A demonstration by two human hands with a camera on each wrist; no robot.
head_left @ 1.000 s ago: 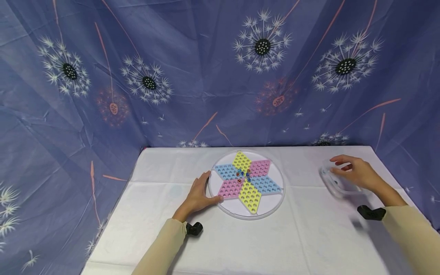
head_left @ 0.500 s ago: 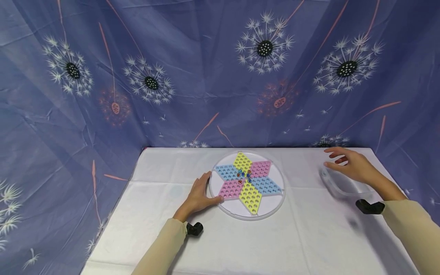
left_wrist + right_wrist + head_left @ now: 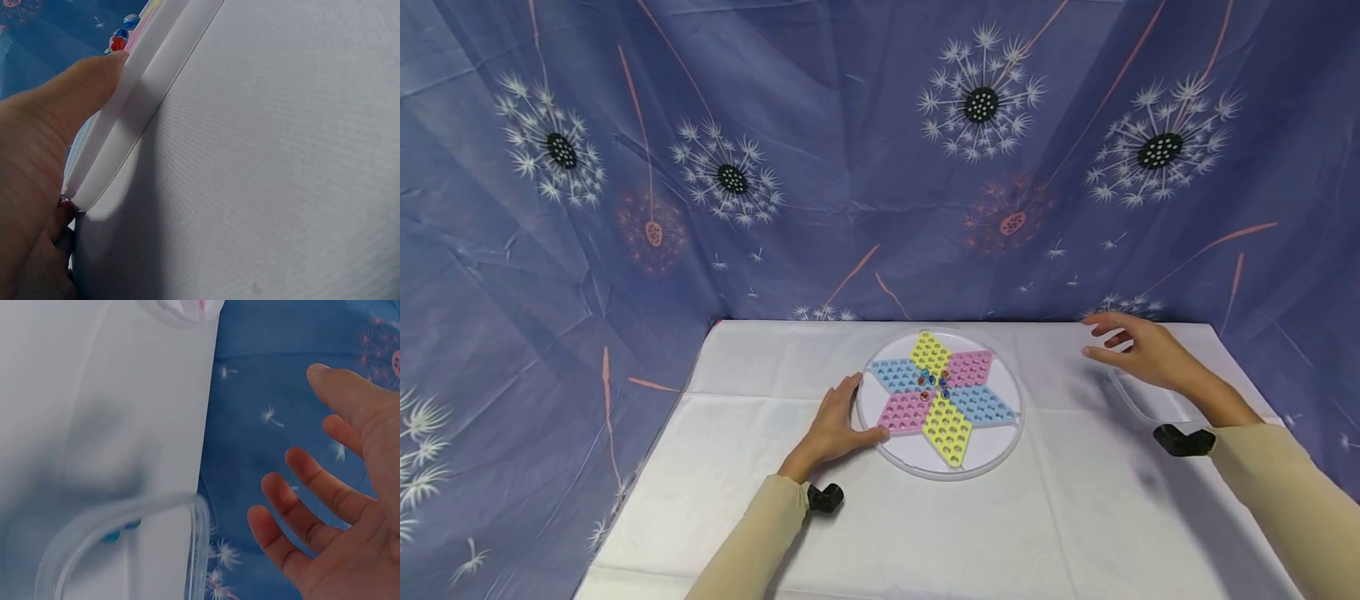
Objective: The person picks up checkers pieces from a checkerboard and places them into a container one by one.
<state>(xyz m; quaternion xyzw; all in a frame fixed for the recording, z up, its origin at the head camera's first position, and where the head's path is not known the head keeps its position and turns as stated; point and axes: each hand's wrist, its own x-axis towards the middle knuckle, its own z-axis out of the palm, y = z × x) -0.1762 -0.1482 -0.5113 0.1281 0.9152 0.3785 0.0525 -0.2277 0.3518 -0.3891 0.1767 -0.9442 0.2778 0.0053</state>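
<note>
A round clear board [image 3: 992, 454] with a six-pointed star of yellow, pink and blue peg fields lies mid-table. A few marbles [image 3: 934, 381] sit at its centre. My left hand [image 3: 856, 410] holds the board's left rim [image 3: 147, 78], thumb [image 3: 81, 87] on top and the other fingers curled low beside it. My right hand [image 3: 1111, 340] hovers open, fingers [image 3: 325, 481] spread, holding nothing, above a clear plastic container [image 3: 1126, 398] at the right. Through the container's wall [image 3: 125, 528] something small and blue shows.
A white cloth covers the table [image 3: 925, 533]. A blue dandelion-print curtain [image 3: 820, 167] hangs close behind and down the left side. The table's back edge runs just past the board and the container. Black wrist camera mounts [image 3: 824, 497] sit at both sleeves.
My right hand has lifted off the clear container and moved up and a little left, fingers opening. The left hand and board have not moved.
</note>
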